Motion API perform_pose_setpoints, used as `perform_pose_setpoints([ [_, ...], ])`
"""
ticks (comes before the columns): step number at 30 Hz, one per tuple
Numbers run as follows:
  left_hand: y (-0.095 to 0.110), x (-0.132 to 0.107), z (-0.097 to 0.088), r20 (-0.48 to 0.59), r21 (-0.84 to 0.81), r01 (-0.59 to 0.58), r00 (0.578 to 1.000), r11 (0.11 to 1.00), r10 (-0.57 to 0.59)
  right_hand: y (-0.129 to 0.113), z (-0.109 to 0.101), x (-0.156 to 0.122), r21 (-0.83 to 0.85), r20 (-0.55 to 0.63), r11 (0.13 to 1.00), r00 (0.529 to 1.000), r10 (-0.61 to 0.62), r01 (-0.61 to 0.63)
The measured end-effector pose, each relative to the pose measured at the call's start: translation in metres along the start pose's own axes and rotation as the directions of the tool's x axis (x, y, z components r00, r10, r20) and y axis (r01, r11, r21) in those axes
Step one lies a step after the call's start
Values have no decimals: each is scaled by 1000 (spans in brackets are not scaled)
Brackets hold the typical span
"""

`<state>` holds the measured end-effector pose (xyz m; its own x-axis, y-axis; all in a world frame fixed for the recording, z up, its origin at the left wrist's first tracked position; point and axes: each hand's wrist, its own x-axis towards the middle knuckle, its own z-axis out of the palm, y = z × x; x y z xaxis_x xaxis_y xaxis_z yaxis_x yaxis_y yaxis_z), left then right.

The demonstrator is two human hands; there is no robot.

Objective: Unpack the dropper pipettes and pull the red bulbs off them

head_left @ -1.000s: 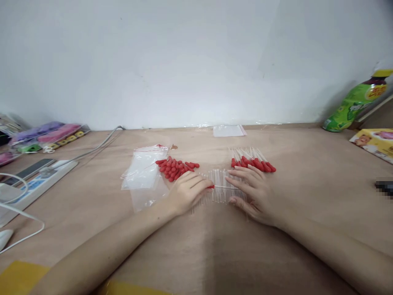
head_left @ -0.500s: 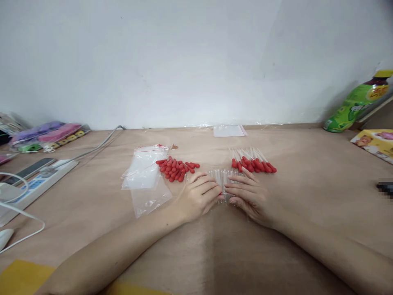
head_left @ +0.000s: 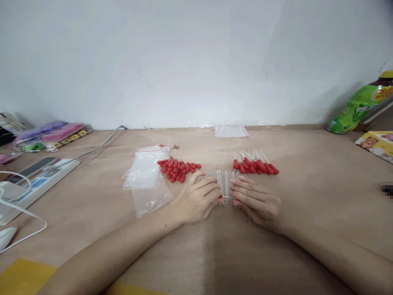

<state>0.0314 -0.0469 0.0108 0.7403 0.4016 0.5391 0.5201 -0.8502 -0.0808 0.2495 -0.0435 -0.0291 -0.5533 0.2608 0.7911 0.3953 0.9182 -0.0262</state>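
My left hand (head_left: 198, 198) and my right hand (head_left: 256, 200) meet at the table's middle over a row of clear plastic tubes (head_left: 225, 180). Between their fingertips is a thin clear tube with a red cap (head_left: 221, 197), pinched from both sides. Behind the left hand lies a heap of loose red rubber caps (head_left: 178, 169). Behind the right hand lies a pile of capped droppers (head_left: 254, 163), red bulbs toward me. Empty clear zip bags (head_left: 147, 176) lie to the left of the caps.
A white power strip (head_left: 39, 180) with cables and a phone sits at the left, coloured packets (head_left: 49, 135) behind it. A green bottle (head_left: 359, 104) and a yellow box (head_left: 376, 143) stand at the far right. Another small bag (head_left: 230, 131) lies by the wall.
The left hand slid right along the tube toward the right hand until the fingertips met. The right hand's fingers curled in and the red cap is now nearly hidden between them.
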Motion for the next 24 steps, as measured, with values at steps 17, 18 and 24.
perform_pose_setpoints([
  [17,-71,-7,-41,-220,49,440,880,897,-420,-3,-28,3,-181,-123,936,952,282,-301],
  [18,-86,-8,-48,-218,52,550,821,833,-528,-2,-27,3,-221,-122,913,938,324,-343],
  [24,-150,-16,-63,59,112,900,417,421,-907,2,-12,6,-250,-127,891,925,358,-379],
])
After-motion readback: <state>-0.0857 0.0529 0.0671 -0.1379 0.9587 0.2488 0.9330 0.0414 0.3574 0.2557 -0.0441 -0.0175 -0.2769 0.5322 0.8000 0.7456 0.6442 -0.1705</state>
